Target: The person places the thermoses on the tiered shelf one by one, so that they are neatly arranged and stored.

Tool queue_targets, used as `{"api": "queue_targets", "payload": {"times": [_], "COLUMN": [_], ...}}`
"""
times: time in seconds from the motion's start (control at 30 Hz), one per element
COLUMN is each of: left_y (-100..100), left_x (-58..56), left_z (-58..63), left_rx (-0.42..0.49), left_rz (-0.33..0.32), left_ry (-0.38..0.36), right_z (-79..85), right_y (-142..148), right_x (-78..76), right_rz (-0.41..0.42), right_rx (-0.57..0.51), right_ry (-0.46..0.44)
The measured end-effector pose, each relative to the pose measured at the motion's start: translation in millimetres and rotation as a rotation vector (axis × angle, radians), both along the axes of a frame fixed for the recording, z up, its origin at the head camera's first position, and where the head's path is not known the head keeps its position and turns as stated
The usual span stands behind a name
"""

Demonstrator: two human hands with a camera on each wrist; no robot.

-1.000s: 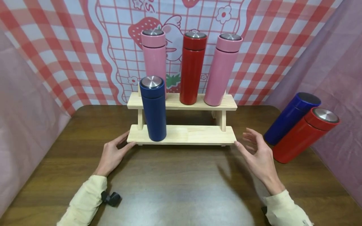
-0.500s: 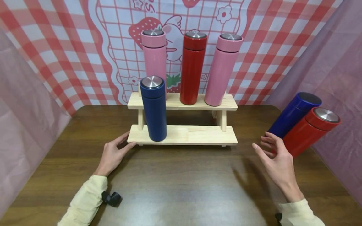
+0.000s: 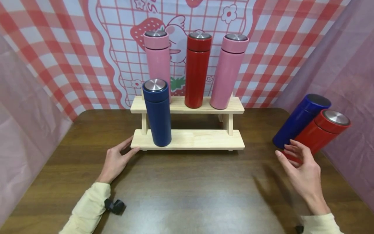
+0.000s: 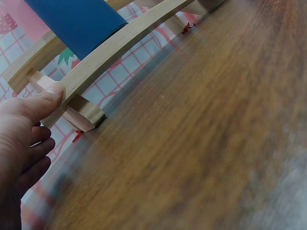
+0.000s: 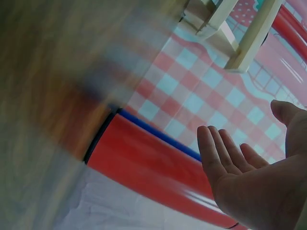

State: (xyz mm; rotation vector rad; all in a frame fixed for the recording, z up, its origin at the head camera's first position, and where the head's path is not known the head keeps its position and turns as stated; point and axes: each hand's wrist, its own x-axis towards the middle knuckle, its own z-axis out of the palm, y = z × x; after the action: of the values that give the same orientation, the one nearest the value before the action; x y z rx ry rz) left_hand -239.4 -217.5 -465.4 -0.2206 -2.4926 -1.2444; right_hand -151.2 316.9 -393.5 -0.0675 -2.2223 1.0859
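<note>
My left hand (image 3: 115, 162) holds the left end of the lower shelf of a two-tier wooden display stand (image 3: 201, 139); in the left wrist view its thumb (image 4: 50, 93) lies against the shelf end. On that shelf stands a navy thermos bottle (image 3: 159, 118), left of the middle. My right hand (image 3: 306, 174) is beside a red thermos (image 3: 318, 135) on the right of the table, thumb and fingers spread apart with nothing between them. It hides the lower part of that red thermos in the head view. Just behind stands a blue thermos (image 3: 298, 122).
The upper shelf bears a pink thermos (image 3: 157, 63), a red thermos (image 3: 198, 71) and another pink thermos (image 3: 229, 73). Behind the brown wooden table (image 3: 181, 188) hangs a checked strawberry cloth (image 3: 268, 55), with a plain pink cloth (image 3: 344, 78) on the right.
My right hand has left the stand's right end and moved right to the red thermos. The left hand stays at the shelf's left end.
</note>
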Motion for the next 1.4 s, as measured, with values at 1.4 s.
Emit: {"api": "queue_targets", "payload": {"times": [1.4], "left_y": [0.3], "left_x": [-0.3], "left_z": [1.0], "left_rx": [0.005], "left_rz": [0.005], "left_ry": [-0.018], "right_z": [3.6], "right_y": [72.3], "right_x": [7.4], "right_rz": [-0.358], "right_rx": [-0.033], "right_ry": [-0.197]}}
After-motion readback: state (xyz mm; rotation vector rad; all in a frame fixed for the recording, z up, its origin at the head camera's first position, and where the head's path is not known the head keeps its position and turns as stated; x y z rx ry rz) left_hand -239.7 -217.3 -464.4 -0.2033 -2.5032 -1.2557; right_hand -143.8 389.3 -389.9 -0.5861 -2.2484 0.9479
